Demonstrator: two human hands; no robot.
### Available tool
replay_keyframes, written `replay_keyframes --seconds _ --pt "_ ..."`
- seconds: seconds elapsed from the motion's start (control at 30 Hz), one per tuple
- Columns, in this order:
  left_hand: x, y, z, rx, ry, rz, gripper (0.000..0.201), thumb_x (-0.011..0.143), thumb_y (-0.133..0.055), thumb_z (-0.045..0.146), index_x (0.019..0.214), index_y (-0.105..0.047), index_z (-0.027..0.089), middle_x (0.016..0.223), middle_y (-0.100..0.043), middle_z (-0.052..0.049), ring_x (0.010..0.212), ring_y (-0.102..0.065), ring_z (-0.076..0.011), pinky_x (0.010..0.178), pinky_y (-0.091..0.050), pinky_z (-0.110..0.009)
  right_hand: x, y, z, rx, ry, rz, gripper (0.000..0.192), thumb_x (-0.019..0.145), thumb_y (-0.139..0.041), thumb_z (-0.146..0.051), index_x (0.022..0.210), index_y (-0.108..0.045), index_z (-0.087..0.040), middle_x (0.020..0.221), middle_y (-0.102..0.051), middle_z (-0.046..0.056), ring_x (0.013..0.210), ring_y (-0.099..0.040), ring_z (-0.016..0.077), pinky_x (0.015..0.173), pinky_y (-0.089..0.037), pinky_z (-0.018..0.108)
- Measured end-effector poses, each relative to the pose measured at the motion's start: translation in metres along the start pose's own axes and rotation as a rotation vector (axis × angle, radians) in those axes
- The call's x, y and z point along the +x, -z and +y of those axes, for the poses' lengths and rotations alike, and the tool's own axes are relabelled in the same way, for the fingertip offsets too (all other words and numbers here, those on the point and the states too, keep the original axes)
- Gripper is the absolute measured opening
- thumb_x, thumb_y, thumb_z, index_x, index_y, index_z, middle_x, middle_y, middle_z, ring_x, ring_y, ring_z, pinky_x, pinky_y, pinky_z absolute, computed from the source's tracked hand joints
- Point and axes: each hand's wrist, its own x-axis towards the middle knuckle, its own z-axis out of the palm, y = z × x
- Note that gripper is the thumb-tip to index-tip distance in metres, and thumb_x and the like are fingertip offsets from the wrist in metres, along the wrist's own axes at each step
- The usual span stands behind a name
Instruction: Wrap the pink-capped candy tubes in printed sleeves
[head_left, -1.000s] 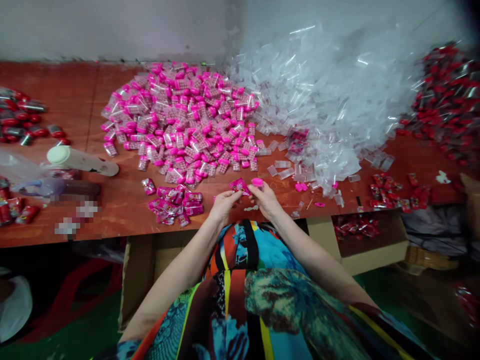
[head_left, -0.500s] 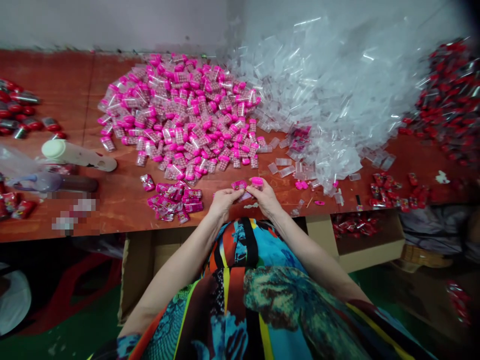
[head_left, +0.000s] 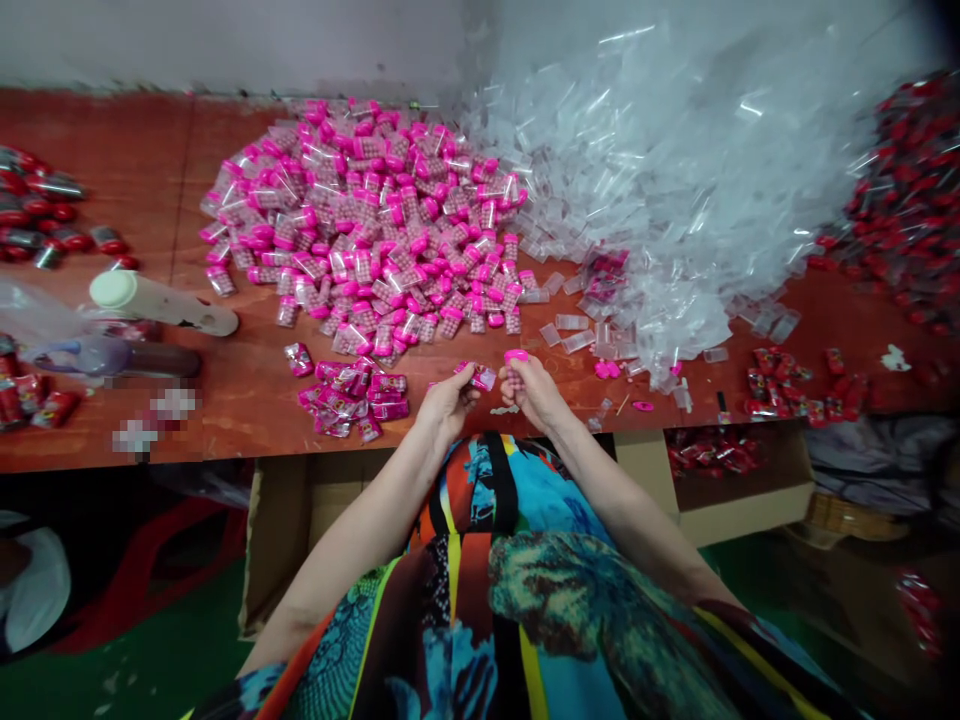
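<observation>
My left hand (head_left: 448,398) pinches a small pink printed wrapper (head_left: 480,376) whose right end looks clear. Just to its right, my right hand (head_left: 534,388) is closed around a small container with a bright pink cap (head_left: 517,356); the fingers hide most of its body. A narrow gap lies between the two items. Left of my left hand is a little heap of pink printed packets (head_left: 349,398). Beyond both hands spreads a large pile of clear containers with pink caps (head_left: 375,235), with pinkish beads visible inside.
A heap of clear plastic sleeves (head_left: 675,200) stands against the wall at right, with red-capped pieces (head_left: 911,200) past it. A white-lidded bottle (head_left: 165,303) lies at left. Open cardboard boxes (head_left: 746,508) sit below the front edge of the red-brown table (head_left: 247,420).
My hands have drawn slightly apart. The wrapper and the pink-capped container, close together before, are now separated, and more of the wrapper's clear end shows. The view has shifted a little.
</observation>
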Motion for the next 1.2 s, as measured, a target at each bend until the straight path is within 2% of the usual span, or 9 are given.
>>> replay_keyframes --seconds 0.1,0.2,0.37,0.5,0.67,0.8,0.9,1.0,1.2 --pt "0.005 0.003 -0.002 -0.029 0.014 0.052 0.034 0.112 -0.084 0.029 0.083 -0.067 0.02 0.067 -0.068 0.0 0.06 -0.058 -0.0119 0.067 -0.046 -0.028 -0.012 0.001 0.005 0.027 0.016 -0.02 0.049 0.09 -0.083 -0.064 0.108 -0.053 -0.031 0.086 -0.071 -0.005 0.062 -0.059 0.0144 0.056 -0.047 0.031" --pt "0.007 0.004 -0.004 -0.048 0.023 0.064 0.035 0.112 -0.085 0.03 0.084 -0.067 0.021 0.067 -0.069 0.0 0.061 -0.06 -0.0128 0.067 -0.048 -0.029 -0.019 0.0 0.017 -0.024 0.025 -0.045 0.058 0.083 -0.089 -0.072 0.111 -0.058 -0.032 0.082 -0.072 -0.004 0.057 -0.061 0.017 0.049 -0.044 0.031" --pt "0.006 0.002 -0.008 -0.065 0.027 0.046 0.028 0.112 -0.083 0.03 0.088 -0.072 0.022 0.073 -0.074 -0.002 0.067 -0.065 -0.0158 0.071 -0.052 -0.031 -0.019 -0.001 0.035 -0.143 0.057 -0.055 0.06 0.085 -0.085 -0.077 0.117 -0.063 -0.032 0.081 -0.071 -0.005 0.048 -0.055 0.0135 0.041 -0.032 0.029" --pt "0.006 0.002 -0.012 -0.073 0.012 0.011 0.023 0.104 -0.093 0.036 0.089 -0.077 0.028 0.079 -0.079 -0.001 0.07 -0.067 -0.0174 0.068 -0.055 -0.031 -0.02 0.004 0.034 -0.128 0.033 -0.065 0.07 0.088 -0.086 -0.076 0.136 -0.06 -0.032 0.077 -0.072 -0.007 0.044 -0.048 0.0112 0.039 -0.026 0.027" --pt "0.008 0.005 -0.016 -0.1 0.02 0.034 0.017 0.102 -0.094 0.03 0.09 -0.082 0.024 0.084 -0.081 -0.003 0.066 -0.067 -0.0139 0.065 -0.053 -0.03 -0.024 0.009 0.03 -0.073 0.044 -0.11 0.083 0.092 -0.087 -0.071 0.156 -0.059 -0.026 0.079 -0.074 -0.003 0.046 -0.047 0.0114 0.043 -0.029 0.026" --pt "0.013 0.008 -0.02 -0.078 0.015 0.041 0.017 0.096 -0.1 0.035 0.094 -0.086 0.026 0.087 -0.084 -0.005 0.074 -0.073 -0.0198 0.071 -0.059 -0.035 -0.022 0.009 0.035 -0.084 0.121 -0.052 0.08 0.094 -0.087 -0.068 0.157 -0.062 -0.026 0.075 -0.07 -0.005 0.049 -0.047 0.0129 0.047 -0.034 0.028" --pt "0.018 0.007 -0.024 -0.063 0.013 0.024 0.023 0.093 -0.102 0.039 0.094 -0.084 0.025 0.087 -0.083 -0.005 0.076 -0.074 -0.0209 0.072 -0.058 -0.036 -0.02 0.01 0.041 -0.13 0.159 -0.027 0.077 0.095 -0.087 -0.064 0.156 -0.063 -0.024 0.076 -0.07 -0.005 0.056 -0.054 0.0149 0.049 -0.038 0.027" --pt "0.021 0.006 -0.027 -0.062 0.013 0.006 0.027 0.092 -0.103 0.044 0.092 -0.083 0.025 0.087 -0.082 -0.006 0.078 -0.073 -0.0219 0.074 -0.059 -0.038 -0.019 0.012 0.046 -0.158 0.143 -0.05 0.081 0.094 -0.088 -0.065 0.157 -0.061 -0.022 0.073 -0.07 -0.005 0.058 -0.057 0.0155 0.048 -0.035 0.027" --pt "0.017 0.005 -0.029 -0.008 -0.012 -0.16 0.036 0.087 -0.104 0.057 0.083 -0.082 0.029 0.086 -0.081 -0.007 0.084 -0.071 -0.026 0.08 -0.061 -0.045 -0.021 0.015 0.045 -0.125 0.026 -0.204 0.086 0.1 -0.081 -0.065 0.168 -0.048 -0.022 0.074 -0.07 -0.006 0.045 -0.041 0.0124 0.045 -0.03 0.029"
